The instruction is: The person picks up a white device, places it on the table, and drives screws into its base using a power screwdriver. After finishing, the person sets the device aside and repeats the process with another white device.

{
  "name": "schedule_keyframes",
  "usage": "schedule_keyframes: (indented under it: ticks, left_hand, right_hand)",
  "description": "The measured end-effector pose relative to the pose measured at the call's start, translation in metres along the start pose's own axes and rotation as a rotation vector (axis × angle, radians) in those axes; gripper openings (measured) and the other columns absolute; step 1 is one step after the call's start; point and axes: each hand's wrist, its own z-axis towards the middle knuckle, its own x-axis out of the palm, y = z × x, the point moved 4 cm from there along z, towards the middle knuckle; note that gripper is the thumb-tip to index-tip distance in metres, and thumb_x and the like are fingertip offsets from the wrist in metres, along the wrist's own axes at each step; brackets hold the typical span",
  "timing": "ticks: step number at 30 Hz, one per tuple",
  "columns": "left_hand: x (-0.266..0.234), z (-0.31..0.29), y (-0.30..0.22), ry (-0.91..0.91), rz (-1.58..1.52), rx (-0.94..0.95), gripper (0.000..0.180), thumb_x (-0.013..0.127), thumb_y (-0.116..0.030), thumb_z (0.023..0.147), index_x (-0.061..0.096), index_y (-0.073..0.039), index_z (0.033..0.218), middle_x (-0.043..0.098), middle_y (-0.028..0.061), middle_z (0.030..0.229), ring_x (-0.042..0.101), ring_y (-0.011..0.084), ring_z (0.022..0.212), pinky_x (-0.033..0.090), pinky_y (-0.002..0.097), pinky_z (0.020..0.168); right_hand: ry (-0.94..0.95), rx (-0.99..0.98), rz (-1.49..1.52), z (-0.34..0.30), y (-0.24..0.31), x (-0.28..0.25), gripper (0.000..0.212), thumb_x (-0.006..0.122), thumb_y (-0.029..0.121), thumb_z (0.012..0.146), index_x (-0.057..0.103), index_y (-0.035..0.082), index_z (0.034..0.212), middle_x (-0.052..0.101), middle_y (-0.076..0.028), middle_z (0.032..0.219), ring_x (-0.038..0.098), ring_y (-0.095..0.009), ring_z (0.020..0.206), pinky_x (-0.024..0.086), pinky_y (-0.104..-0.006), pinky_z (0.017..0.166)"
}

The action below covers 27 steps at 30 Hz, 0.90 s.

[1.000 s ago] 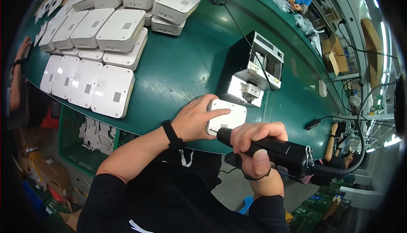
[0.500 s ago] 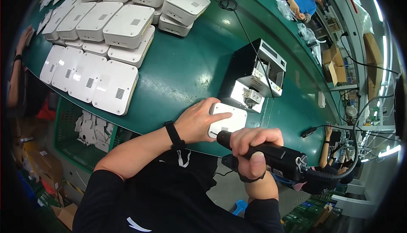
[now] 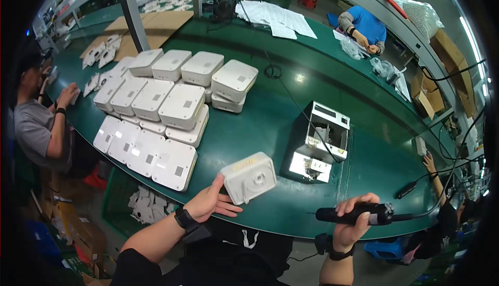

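A white plastic box-shaped device [image 3: 250, 178] is tilted up over the green table, a round recess on the side facing me. My left hand [image 3: 210, 201], a black band at its wrist, is beside its left edge. The thumb is against or very near that edge, and the other fingers stretch out below it, palm turned up. Whether the device rests on the table or on the fingers I cannot tell. In my right hand [image 3: 356, 217] is a black corded electric screwdriver [image 3: 332, 215], held level near the table's front edge, its thin bit pointing left.
Stacked white devices [image 3: 171, 104] fill the table's left part. A black-and-silver machine [image 3: 318, 140] stands behind the device, with a cable hanging across it. Below the table edge is a green crate [image 3: 117, 197] of white parts. Other people work left, right and across the table.
My right hand has lifted the screwdriver off the device and moved it right. The device has been turned over and tilted, and my left hand has come off its top. The view has shifted.
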Motion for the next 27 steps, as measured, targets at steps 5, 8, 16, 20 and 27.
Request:
schedule_keyframes:
  ticks: [5,8,16,20,27]
  left_hand:
    - [0.002,0.034,-0.007,-0.289,0.344,0.204,0.058,0.056,-0.036,0.1,0.035,0.005,0.135,0.064,0.0233,0.114,0.069,0.0316,0.096,0.058,0.0412,0.082]
    - [0.019,0.072,-0.016,-0.277,0.253,0.253,0.055,0.051,-0.038,0.102,0.038,0.006,0.133,0.062,0.0257,0.117,0.066,0.0322,0.105,0.055,0.0404,0.092]
    - [0.089,0.119,-0.061,-0.218,0.977,1.033,0.064,0.068,-0.03,0.092,0.039,-0.002,0.141,0.049,0.0191,0.138,0.048,0.0348,0.131,0.043,0.0404,0.107]
    - [0.087,0.033,-0.053,-0.465,1.547,1.158,0.064,0.077,-0.022,0.08,0.049,-0.002,0.134,0.049,0.02,0.138,0.048,0.0391,0.128,0.044,0.0415,0.104]
    - [-0.009,-0.067,-0.03,-1.158,1.914,0.826,0.07,0.08,-0.016,0.072,0.051,-0.005,0.135,0.044,0.0255,0.141,0.042,0.047,0.13,0.035,0.0513,0.109]
  right_hand:
    - [-0.048,0.139,-0.069,-0.024,-0.032,-0.039,0.032,0.063,0.03,0.091,0.043,0.007,0.103,0.049,-0.005,0.071,0.047,-0.016,0.053,0.045,-0.0295,0.057]
    - [-0.112,0.137,0.007,-0.031,-0.032,-0.046,0.034,0.066,0.026,0.088,0.043,0.006,0.102,0.05,-0.007,0.071,0.049,-0.017,0.055,0.046,-0.0315,0.056]
    - [-0.09,0.127,0.044,-0.034,-0.033,-0.043,0.037,0.07,0.025,0.085,0.043,0.005,0.102,0.051,-0.008,0.07,0.049,-0.017,0.054,0.046,-0.0321,0.055]
    - [-0.143,0.12,0.079,-0.038,-0.033,-0.058,0.04,0.072,0.026,0.085,0.043,0.005,0.102,0.052,-0.009,0.071,0.049,-0.018,0.053,0.046,-0.0321,0.055]
    - [-0.119,0.11,0.102,-0.037,-0.03,-0.067,0.039,0.069,0.033,0.086,0.043,0.008,0.101,0.051,-0.006,0.071,0.05,-0.017,0.054,0.045,-0.0316,0.056]
